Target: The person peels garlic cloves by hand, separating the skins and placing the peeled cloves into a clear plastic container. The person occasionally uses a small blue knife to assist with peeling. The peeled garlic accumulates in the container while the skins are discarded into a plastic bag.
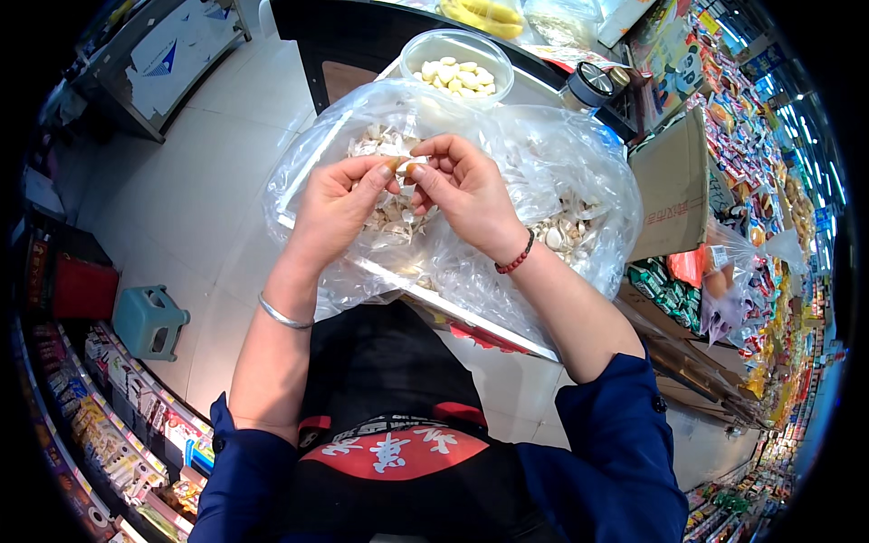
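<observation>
Between the thumbs and fingertips of both hands is a small garlic clove (406,165), partly covered by the fingers. My left hand (349,193) pinches it from one side and my right hand (465,190) from the other. Below them, a heap of papery garlic skins (394,220) lies on a clear plastic bag (319,139). To the right, unpeeled garlic cloves (560,234) sit in clear plastic. Beyond the hands stands a round clear plastic tub (456,41) holding peeled garlic cloves (458,76).
A lidded jar (587,87) stands at the table's far right, near an open cardboard box (669,190). Bananas (482,17) lie at the back. Racks of packaged snacks (740,156) line the right. A blue plastic stool (149,322) stands on the tiled floor at left.
</observation>
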Motion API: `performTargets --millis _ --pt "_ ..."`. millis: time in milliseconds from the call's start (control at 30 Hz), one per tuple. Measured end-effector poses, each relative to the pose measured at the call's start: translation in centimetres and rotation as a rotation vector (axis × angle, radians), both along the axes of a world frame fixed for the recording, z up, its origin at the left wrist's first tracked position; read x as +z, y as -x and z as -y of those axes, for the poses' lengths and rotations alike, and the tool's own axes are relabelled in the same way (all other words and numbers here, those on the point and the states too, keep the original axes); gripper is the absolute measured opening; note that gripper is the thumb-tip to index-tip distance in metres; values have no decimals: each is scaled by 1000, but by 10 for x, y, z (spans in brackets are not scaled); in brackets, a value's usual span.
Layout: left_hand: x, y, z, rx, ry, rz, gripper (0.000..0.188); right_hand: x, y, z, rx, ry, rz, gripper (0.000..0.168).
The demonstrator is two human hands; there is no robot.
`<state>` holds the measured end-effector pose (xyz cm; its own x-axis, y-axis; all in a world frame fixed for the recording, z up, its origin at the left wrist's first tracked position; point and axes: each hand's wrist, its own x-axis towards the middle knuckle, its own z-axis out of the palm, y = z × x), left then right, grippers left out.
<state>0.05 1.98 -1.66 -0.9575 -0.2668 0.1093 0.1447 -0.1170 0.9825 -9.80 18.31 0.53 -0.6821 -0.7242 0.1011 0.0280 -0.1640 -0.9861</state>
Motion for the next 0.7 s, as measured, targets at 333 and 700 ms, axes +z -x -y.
performTargets --millis 333,700 --pt "0 -2 -8 76 163 -75 26 -1 5 -6 -101 -201 -529 16" --pt "8 -4 -11 95 252 26 22 3 4 -10 -120 -222 -943 11"
